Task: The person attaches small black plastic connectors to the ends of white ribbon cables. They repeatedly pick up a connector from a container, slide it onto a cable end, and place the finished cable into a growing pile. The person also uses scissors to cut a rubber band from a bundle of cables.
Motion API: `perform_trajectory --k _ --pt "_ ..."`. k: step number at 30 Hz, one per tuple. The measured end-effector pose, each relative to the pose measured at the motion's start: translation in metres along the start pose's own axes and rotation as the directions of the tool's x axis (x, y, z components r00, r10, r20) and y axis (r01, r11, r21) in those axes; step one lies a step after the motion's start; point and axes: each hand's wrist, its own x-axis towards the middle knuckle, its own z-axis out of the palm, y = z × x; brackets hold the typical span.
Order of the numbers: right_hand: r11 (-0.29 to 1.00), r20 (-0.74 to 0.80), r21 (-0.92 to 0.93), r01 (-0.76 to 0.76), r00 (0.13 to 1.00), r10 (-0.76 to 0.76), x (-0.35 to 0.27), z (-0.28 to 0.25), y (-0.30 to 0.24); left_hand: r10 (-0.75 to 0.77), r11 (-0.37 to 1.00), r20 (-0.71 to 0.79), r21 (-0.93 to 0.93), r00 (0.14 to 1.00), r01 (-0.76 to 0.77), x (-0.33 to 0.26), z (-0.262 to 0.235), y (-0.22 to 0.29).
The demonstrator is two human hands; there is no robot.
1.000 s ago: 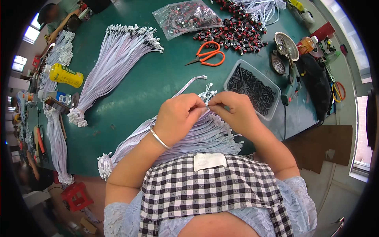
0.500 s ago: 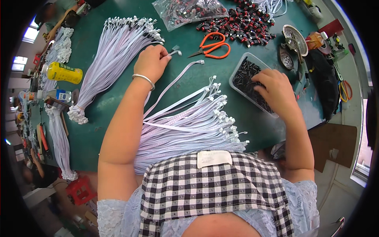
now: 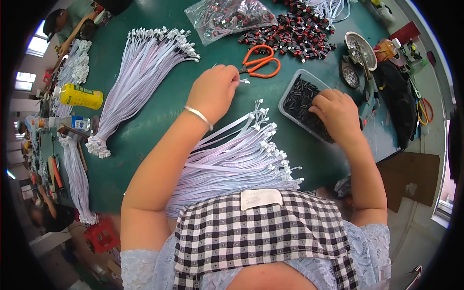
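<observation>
My left hand [image 3: 212, 92] is closed over the table, its thumb and fingers pinching a thin white cable whose small white connector [image 3: 245, 81] sticks out to the right. Most of that cable is hidden behind the hand and forearm. My right hand [image 3: 334, 112] dips its bent fingers into a clear plastic box [image 3: 284, 108] of short black tubes [image 3: 300, 94]. Its fingertips are closed together at the tubes; what is between them is hidden. A loose pile of flat white cables [image 3: 232, 159] with white connectors lies between my forearms, against the checked apron.
Orange-handled scissors [image 3: 261, 61] lie beyond my left hand. Behind are a clear bag [image 3: 227, 19] and a heap of red-black parts [image 3: 290, 34]. A tied cable bundle [image 3: 140, 72] and a yellow bottle [image 3: 81, 95] are on the left. Metal dishes [image 3: 360, 50] stand at right.
My left hand has moved right and slightly nearer, bringing the cable end toward the scissors. My right hand stays at the box, its fingers drawn closer together among the tubes.
</observation>
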Motion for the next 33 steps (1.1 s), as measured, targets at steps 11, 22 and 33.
perform_trajectory --k 11,22,33 --pt "0.994 0.026 0.082 -0.069 0.997 0.067 -0.008 0.007 0.008 -0.236 -0.091 0.496 -0.867 0.835 0.49 -0.068 -0.013 0.037" --pt "0.929 0.165 0.32 -0.187 0.976 0.14 -0.011 -0.007 0.003 -0.178 -0.193 0.556 -0.829 0.812 0.526 -0.081 -0.001 0.029" --pt "0.212 0.345 0.877 -0.43 0.873 0.345 0.006 -0.014 -0.063 -0.185 -0.242 0.525 -0.843 0.83 0.48 -0.083 -0.004 0.031"
